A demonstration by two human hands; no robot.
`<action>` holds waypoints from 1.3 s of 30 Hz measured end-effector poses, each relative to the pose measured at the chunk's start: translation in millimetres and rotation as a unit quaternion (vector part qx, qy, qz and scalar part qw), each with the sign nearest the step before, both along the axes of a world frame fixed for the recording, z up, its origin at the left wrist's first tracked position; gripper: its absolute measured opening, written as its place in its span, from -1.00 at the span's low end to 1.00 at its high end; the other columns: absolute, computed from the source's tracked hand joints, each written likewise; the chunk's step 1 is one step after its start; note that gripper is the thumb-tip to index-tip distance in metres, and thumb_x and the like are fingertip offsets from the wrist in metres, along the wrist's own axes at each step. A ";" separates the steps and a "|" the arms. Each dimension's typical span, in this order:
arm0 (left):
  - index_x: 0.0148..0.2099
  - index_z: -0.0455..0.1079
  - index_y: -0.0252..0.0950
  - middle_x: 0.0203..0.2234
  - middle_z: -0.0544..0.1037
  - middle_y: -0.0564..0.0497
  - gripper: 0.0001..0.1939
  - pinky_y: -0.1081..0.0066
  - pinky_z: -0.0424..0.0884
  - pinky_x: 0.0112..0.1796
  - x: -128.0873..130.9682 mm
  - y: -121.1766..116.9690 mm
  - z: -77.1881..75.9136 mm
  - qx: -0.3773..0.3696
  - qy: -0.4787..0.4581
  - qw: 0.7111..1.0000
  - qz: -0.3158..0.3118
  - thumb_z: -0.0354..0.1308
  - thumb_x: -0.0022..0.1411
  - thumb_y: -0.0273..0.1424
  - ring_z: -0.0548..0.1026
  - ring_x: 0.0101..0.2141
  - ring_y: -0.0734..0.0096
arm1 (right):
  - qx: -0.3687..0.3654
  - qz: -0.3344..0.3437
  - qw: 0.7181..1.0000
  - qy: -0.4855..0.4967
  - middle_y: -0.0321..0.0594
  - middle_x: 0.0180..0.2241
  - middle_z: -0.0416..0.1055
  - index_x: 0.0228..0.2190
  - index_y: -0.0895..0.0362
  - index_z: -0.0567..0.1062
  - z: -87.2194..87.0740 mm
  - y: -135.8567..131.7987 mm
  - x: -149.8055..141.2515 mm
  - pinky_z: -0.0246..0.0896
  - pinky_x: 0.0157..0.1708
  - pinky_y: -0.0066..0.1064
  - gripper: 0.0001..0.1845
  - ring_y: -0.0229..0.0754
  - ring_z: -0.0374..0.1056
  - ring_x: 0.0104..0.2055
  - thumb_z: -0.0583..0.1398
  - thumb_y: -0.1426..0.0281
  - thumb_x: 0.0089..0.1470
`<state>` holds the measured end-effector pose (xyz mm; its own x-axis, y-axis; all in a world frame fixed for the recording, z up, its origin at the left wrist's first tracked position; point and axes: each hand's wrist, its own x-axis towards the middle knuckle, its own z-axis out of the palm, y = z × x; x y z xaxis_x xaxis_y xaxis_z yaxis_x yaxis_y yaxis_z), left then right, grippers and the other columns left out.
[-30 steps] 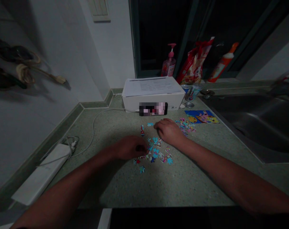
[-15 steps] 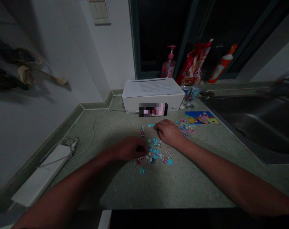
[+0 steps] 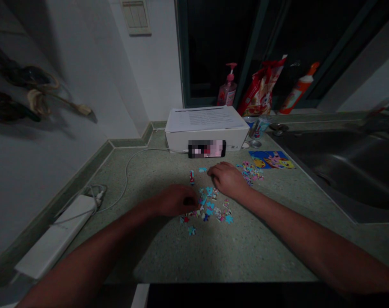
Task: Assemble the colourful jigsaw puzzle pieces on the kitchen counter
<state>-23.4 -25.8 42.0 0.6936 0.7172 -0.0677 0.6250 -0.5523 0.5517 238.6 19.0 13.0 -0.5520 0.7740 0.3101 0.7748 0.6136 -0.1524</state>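
Holding pink liquid, a pump bottle stands beyond the right hand.

- Jigsaw pieces lie flat in a loose scatter on the speckled surface, mostly light blue, pink and white.
- A smaller heap of pink and blue pieces sits just right of the right hand, near a blue and yellow cartoon picture card.
- One blue piece lies alone above the scatter, and another just below it.
- A narrow red and blue piece lies left of the right hand; the dim view hides its exact pose.
- The left hand is curled, palm down, at the scatter's left edge.
- The right hand rests palm down, fingers loosely bent, just above the scatter.
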 end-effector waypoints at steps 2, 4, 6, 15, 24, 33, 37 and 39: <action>-0.17 0.67 -0.21 -0.31 0.70 0.04 -0.90 0.36 0.37 -0.29 -1.0 1.4 -0.2 -0.041 0.009 0.998 -0.036 0.30 0.34 -0.44 0.58 -0.32 0.31 | 0.002 0.003 1.000 0.005 -0.05 -0.17 0.69 -0.18 0.16 0.68 -1.5 0.6 0.3 0.25 0.18 -0.13 -0.68 0.02 0.52 -0.10 0.15 0.62 0.18; -0.16 0.66 -0.23 -0.30 0.69 0.02 -0.90 0.35 0.36 -0.28 -2.1 3.0 -0.1 -0.047 0.010 0.998 -0.038 0.29 0.35 -0.43 0.57 -0.32 0.31 | 0.003 0.002 1.000 0.007 -0.03 -0.17 0.69 -0.18 0.17 0.68 -2.3 1.0 0.2 0.25 0.18 -0.12 -0.68 0.02 0.52 -0.09 0.15 0.62 0.18; -0.15 0.65 -0.23 -0.31 0.67 0.03 -0.90 0.35 0.34 -0.28 -3.2 4.3 -0.4 -0.048 0.008 0.998 -0.040 0.29 0.37 -0.42 0.56 -0.33 0.33 | 0.002 0.002 1.000 0.009 -0.01 -0.17 0.68 -0.18 0.18 0.68 -2.5 1.2 0.1 0.25 0.18 -0.11 -0.67 0.03 0.52 -0.09 0.15 0.61 0.18; -0.16 0.65 -0.21 -0.30 0.68 0.01 -0.88 0.36 0.37 -0.28 -4.8 5.1 -1.7 -0.062 -0.004 0.997 -0.045 0.27 0.40 -0.36 0.56 -0.32 0.33 | -0.003 0.011 1.000 0.025 -0.06 -0.18 0.66 -0.20 0.13 0.67 -4.2 2.5 1.9 0.23 0.15 -0.10 -0.67 0.02 0.49 -0.11 0.15 0.61 0.16; -0.14 0.66 -0.22 -0.29 0.68 0.01 -0.88 0.35 0.36 -0.27 -3.4 3.9 0.6 -0.054 0.002 0.998 -0.043 0.27 0.37 -0.39 0.57 -0.31 0.31 | 0.005 0.004 1.000 0.010 -0.06 -0.16 0.67 -0.18 0.12 0.67 -2.7 0.5 1.0 0.24 0.17 -0.14 -0.69 0.03 0.51 -0.07 0.15 0.59 0.20; -0.18 0.62 -0.20 -0.32 0.65 0.03 -0.89 0.35 0.33 -0.30 -4.5 4.4 -5.8 -0.039 0.000 0.999 -0.038 0.28 0.39 -0.34 0.55 -0.33 0.34 | -0.002 0.006 1.000 0.007 -0.03 -0.15 0.69 -0.16 0.15 0.69 0.5 -0.2 0.0 0.25 0.18 -0.10 -0.67 0.02 0.52 -0.08 0.16 0.62 0.20; -0.16 0.63 -0.23 -0.32 0.66 0.03 -0.90 0.37 0.32 -0.31 -3.6 3.0 -4.5 -0.045 -0.002 0.999 -0.027 0.28 0.37 -0.37 0.56 -0.34 0.35 | -0.003 0.002 1.000 0.000 -0.03 -0.17 0.68 -0.17 0.17 0.68 1.1 -0.4 -0.4 0.25 0.17 -0.12 -0.68 0.01 0.52 -0.10 0.16 0.63 0.19; -0.16 0.64 -0.25 -0.30 0.68 0.01 -0.86 0.37 0.32 -0.30 -2.7 2.5 -2.7 -0.041 0.005 0.999 -0.029 0.26 0.38 -0.35 0.57 -0.33 0.35 | -0.001 0.001 1.000 -0.003 -0.03 -0.17 0.68 -0.17 0.17 0.68 0.4 0.1 -0.2 0.24 0.17 -0.14 -0.69 0.00 0.52 -0.10 0.16 0.63 0.20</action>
<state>-26.0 -23.3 39.4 0.7326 0.6677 -0.1319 0.5989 -0.5405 0.5909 238.4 19.2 13.4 -0.5560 0.7732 0.3050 0.7742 0.6153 -0.1487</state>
